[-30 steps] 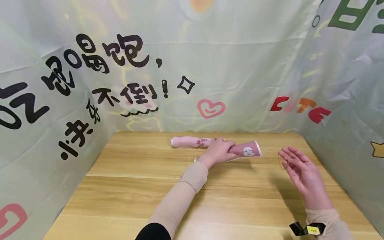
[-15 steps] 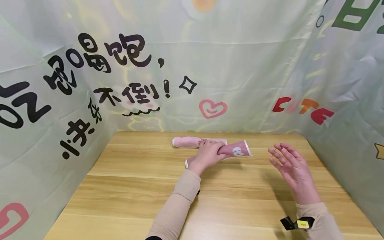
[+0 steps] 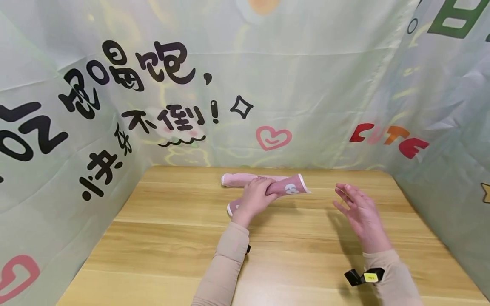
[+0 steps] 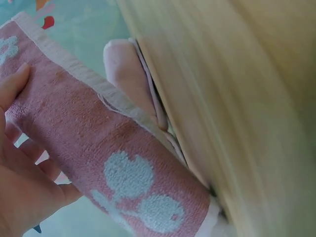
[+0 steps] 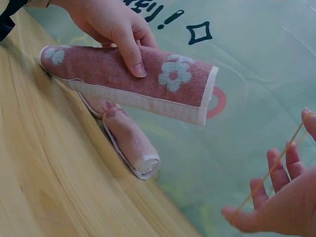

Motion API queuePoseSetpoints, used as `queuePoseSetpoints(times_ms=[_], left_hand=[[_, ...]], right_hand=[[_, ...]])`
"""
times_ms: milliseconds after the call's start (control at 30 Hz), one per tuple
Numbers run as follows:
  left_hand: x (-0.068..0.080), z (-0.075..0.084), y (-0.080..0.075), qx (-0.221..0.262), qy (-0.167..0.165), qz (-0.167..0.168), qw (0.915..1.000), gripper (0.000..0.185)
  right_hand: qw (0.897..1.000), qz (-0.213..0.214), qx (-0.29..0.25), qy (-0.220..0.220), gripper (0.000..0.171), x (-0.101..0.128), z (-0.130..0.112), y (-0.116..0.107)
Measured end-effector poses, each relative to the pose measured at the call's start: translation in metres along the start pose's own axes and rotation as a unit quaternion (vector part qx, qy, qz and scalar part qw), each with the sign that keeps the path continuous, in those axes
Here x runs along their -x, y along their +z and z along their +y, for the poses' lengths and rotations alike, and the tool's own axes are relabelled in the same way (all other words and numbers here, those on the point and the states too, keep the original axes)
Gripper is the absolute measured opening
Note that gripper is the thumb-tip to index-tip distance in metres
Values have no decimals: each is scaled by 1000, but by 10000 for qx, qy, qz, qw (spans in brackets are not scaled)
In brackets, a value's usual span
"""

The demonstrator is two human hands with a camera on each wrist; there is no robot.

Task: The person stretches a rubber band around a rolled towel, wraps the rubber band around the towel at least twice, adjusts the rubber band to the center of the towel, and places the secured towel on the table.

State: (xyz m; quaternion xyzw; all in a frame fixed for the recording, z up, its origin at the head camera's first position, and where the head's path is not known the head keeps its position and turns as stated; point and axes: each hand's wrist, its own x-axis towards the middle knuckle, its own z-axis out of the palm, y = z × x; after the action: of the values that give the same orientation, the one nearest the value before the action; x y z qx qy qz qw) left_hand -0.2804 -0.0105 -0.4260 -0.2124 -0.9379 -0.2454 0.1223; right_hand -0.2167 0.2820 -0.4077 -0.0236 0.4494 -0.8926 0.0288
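My left hand (image 3: 254, 197) grips a rolled dusty-pink towel (image 5: 185, 94) around its middle, thumb on the near side in the right wrist view. White flower shapes and a white hem mark this towel. It is tilted, with its right end raised off the table and its left end low, close to the wood. Behind it a lighter pink rolled towel (image 3: 235, 180) lies on the table, partly hidden by the held one. To the right, my right hand (image 3: 363, 217) is raised with spread fingers, and a thin yellowish rubber band (image 5: 269, 172) stretches across its fingers and thumb.
The wooden table (image 3: 160, 246) runs back to a printed cloth backdrop (image 3: 317, 93), which also hangs along the left and right sides. A black strap device (image 3: 363, 277) with a yellow label sits on the right wrist.
The left hand has drawn the held towel leftward and tilted its right end up. My right hand has moved left, nearer the towel, its fingers spreading with the rubber band on them.
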Motion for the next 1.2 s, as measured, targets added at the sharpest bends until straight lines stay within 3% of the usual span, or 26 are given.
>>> queuePoseSetpoints(times_ms=[133,300,567,767,900,1000,1200], left_hand=[[4,-6,0,77,-72,160,9998,40],[7,-8,-2,106,-96,343,9993,39],[8,-5,-6,-305,12,478,9984,40],[10,-4,-7,-426,-160,684,9966,37],[11,-5,-5,-311,-241,966,9945,34],[10,-6,-4,-356,-249,1097,9930,33],[9,-5,-5,-434,-180,882,9950,33]], right_hand=[[9988,331,254,266,20,-2,7,9],[9992,193,225,284,14,-4,18,22],[9973,378,544,332,22,-5,32,63],[9926,832,824,319,26,-4,45,88],[9888,1142,906,319,25,-3,54,94],[9888,1054,974,399,25,-3,62,95],[9894,923,996,518,33,-6,71,94]])
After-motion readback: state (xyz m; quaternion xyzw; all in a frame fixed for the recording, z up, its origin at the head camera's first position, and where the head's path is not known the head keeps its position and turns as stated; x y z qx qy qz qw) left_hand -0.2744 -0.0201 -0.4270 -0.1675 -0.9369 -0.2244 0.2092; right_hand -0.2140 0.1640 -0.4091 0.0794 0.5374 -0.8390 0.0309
